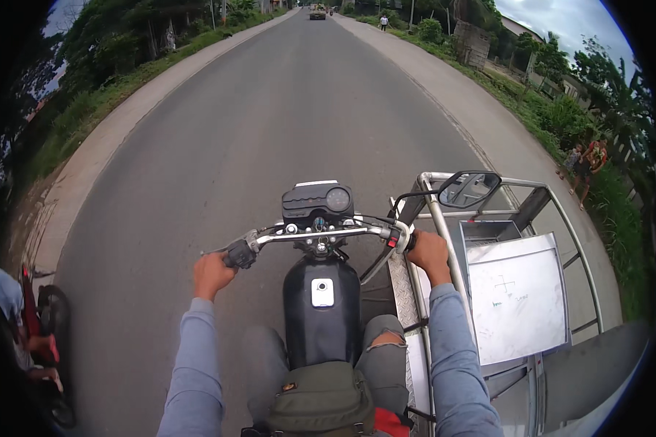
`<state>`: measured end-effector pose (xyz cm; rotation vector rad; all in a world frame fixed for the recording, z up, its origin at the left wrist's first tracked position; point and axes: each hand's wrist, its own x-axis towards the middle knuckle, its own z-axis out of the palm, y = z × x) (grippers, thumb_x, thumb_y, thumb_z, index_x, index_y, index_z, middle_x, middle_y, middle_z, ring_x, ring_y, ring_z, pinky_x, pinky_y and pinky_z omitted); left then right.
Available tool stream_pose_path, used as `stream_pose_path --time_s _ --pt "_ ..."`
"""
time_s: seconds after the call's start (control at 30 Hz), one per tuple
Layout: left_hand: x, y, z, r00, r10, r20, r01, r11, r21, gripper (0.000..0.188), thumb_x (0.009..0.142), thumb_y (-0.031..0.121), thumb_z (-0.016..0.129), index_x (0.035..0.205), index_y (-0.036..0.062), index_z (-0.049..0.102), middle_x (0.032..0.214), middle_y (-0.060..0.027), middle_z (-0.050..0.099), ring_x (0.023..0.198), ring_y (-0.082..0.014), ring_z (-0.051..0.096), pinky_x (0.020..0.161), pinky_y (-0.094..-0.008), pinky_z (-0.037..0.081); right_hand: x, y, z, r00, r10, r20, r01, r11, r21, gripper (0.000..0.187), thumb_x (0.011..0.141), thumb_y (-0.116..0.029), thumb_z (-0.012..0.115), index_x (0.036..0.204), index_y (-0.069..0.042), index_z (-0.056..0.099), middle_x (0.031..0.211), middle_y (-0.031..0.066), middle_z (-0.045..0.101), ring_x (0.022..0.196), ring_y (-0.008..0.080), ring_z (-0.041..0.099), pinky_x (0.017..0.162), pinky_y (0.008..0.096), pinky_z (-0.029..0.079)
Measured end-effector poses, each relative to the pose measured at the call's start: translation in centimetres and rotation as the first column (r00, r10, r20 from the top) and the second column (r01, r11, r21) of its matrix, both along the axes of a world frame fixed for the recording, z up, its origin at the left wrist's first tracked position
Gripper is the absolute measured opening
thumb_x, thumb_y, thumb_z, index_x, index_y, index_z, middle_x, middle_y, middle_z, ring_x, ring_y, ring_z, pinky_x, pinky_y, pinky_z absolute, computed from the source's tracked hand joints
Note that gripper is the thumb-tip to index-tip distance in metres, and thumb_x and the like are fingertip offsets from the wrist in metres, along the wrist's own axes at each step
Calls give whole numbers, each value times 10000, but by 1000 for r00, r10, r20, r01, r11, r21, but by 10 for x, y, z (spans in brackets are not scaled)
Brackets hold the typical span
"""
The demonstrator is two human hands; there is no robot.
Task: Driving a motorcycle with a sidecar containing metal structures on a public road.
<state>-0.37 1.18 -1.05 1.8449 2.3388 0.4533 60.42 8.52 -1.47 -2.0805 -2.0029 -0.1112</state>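
I sit astride a motorcycle with both arms stretched forward to its handlebar (315,234). My left hand (213,274) is wrapped round the left handlebar grip, beside a black switch block (239,255). Round the right handlebar grip my right hand (430,256) is closed, next to a switch housing with a red button (393,239). Both grips are mostly hidden by the fingers. Between my arms lie the dark instrument cluster (317,202) and the black fuel tank (321,309) with its silver filler cap (322,292). An olive green bag (321,397) rests at my lap.
A metal-framed sidecar (439,211) is at the right, carrying a white board (517,298); a mirror (470,189) stands above it. Another motorcycle (51,320) with a rider is at the left edge. Ahead on the road (270,95) is a vehicle (317,12). People (590,164) stand at the right roadside.
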Motion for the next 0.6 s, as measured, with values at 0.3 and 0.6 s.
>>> stream_pose_path --time_s 0.3,0.6 --pt "-1 -2 -11 998 50 -32 -49 998 35 398 860 324 899 1232 187 937 1083 -215 886 1062 -457 847 943 -565 660 -10 -6 14 999 22 -41 -22 1000 -1 364 868 -242 844 1223 -181 897 1049 211 880 1035 454 853 935 593 673" --pt "3 -3 0 996 83 -36 -81 996 36 411 859 297 934 1245 154 940 1105 -196 904 1065 -434 867 943 -525 665 -14 -8 25 1000 -3 6 3 999 -54 404 845 -228 891 1245 -171 872 1101 161 892 1072 407 864 938 553 687"
